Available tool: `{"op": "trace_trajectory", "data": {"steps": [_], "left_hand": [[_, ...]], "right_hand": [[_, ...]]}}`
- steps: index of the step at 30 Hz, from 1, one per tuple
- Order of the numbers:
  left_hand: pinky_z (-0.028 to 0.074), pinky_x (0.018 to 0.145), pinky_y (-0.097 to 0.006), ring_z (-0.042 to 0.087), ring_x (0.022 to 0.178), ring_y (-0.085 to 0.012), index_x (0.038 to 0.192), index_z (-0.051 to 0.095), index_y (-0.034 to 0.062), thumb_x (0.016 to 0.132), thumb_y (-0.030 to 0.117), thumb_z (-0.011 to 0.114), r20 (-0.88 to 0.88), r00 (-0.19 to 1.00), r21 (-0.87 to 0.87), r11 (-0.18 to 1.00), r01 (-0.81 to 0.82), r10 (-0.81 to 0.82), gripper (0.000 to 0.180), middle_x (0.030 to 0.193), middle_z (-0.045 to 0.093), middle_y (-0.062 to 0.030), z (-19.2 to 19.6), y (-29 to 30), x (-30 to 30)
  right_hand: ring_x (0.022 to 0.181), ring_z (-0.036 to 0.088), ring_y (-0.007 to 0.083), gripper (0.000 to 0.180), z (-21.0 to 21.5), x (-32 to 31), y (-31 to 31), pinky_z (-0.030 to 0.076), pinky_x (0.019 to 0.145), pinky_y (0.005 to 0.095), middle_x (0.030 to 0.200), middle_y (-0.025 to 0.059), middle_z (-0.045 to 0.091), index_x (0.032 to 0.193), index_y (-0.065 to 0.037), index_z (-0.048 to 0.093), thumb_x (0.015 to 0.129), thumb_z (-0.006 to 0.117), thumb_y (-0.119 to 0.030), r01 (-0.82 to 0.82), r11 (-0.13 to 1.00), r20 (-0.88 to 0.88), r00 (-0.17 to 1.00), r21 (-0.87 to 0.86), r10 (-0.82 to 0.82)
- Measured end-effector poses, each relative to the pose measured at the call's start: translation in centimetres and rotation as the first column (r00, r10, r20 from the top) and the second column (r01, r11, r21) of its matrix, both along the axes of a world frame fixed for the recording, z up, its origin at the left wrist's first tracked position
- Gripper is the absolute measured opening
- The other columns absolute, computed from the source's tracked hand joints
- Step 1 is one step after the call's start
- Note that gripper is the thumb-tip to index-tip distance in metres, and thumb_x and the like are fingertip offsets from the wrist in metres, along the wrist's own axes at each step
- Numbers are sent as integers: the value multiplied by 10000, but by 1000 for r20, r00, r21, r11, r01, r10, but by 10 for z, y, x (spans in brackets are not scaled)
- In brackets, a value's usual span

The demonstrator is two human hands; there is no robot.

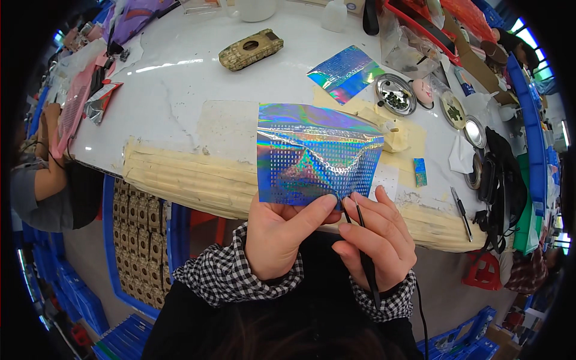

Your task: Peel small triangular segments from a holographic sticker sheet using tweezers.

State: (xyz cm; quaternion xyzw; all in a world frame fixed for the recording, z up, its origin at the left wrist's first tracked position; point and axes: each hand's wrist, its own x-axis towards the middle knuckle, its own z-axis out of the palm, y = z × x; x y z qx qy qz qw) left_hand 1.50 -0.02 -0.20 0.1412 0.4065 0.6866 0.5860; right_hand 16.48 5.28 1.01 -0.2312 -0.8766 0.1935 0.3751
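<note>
My left hand (279,231) grips the lower edge of a shiny rainbow-blue holographic sheet (294,159), thumb on top and fingers beneath. Rows of small pale rectangles cover its lower part, and its surface is creased. In my right hand (381,240) is a pair of black tweezers (366,264). Their tips reach the sheet's bottom edge beside my left thumb; whether anything is between them I cannot tell. Beyond the sheet, a camouflage-painted model tank hull (251,49) with a round hole in its top lies on the white table (174,72).
A second holographic sheet (345,72) and a small blue-green piece (420,172) lie on the table. Metal dishes of dark green bits (396,95) stand at right, near a pen-like tool (461,213). A blue crate (109,240) below left holds several hulls. Another person (42,174) sits left.
</note>
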Motion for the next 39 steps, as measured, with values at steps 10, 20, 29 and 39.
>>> {"op": "trace_trajectory", "data": {"steps": [10, 20, 29, 39], "left_hand": [[543, 736, -256, 647, 839, -140, 1053, 582, -17, 852, -22, 606, -37, 999, 14, 1000, -21, 22, 203, 961, 654, -87, -1, -2, -1], [531, 732, -253, 645, 807, -133, 1021, 603, -17, 850, -13, 620, -66, 997, 53, 998, -42, 45, 172, 937, 660, -76, -4, -2, 0], [543, 734, -256, 653, 829, -146, 1029, 594, -26, 849, -21, 615, -51, 998, 26, 999, -23, 24, 181, 950, 662, -91, -3, -2, -2], [556, 750, -271, 654, 842, -159, 1052, 564, -50, 851, -42, 602, -117, 991, 48, 997, -57, 63, 205, 975, 653, -115, -1, -2, -5]], "right_hand": [[1020, 628, 280, 266, -1, -2, 0, 471, 923, 463, 1013, 127, 669, 932, -58, 666, 710, 776, -155, -3, 1000, -3, 1000, -2, 3], [1008, 634, 280, 236, 2, -4, 0, 475, 918, 464, 991, 127, 671, 899, -56, 674, 710, 774, -156, -5, 1000, 20, 1000, -10, 6], [1014, 632, 278, 271, 1, -2, 2, 472, 924, 467, 1001, 119, 669, 916, -64, 668, 695, 785, -169, -33, 998, 2, 999, -50, 33], [1002, 630, 291, 294, 7, -1, -1, 485, 908, 469, 993, 110, 663, 916, -68, 663, 690, 790, -206, -44, 997, -36, 998, -59, 42]]}}
